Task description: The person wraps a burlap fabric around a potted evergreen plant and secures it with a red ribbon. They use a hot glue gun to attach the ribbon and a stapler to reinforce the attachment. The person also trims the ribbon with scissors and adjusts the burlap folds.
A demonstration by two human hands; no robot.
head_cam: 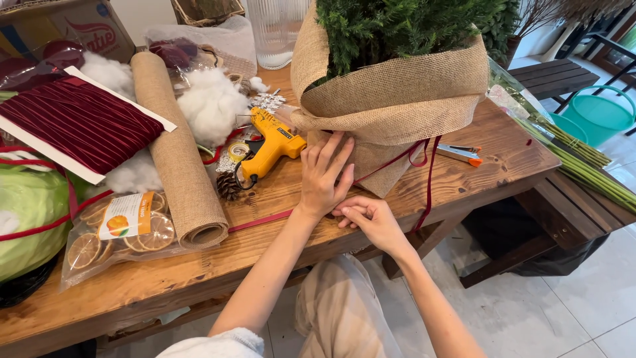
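Two hands meet at the frame's middle: the left hand lies flat and open on the burlap wrap holding a green bush, while the right hand pinches red ribbon on the worktop.

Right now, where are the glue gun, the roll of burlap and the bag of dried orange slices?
glue gun [271, 147]: head view, on its yellow body.
roll of burlap [177, 156]: head view, mid-length of the roll.
bag of dried orange slices [122, 232]: head view, on the bag's front.
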